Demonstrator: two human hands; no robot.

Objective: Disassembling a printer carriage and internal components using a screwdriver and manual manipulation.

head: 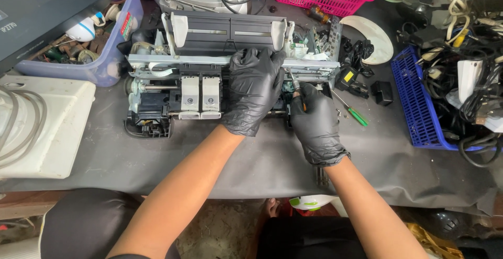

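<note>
Bench: we see a grey mat (272, 164) crowded with baskets (419, 107).
Left hand (253, 88): spread flat on our opened printer (209, 75).
Right hand (316, 122): seemingly pinching a screwdriver (295, 84).

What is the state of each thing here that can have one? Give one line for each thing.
Printer: cover off, mechanism bare.
Ink cartridges: two, seated side by side in the carriage.
Left hand: gloved, pressed flat on the printer.
Right hand: gloved, closed around a screwdriver.
Green-handled screwdriver: lying loose on the table.
Blue tray: full of tangled cables.
</note>
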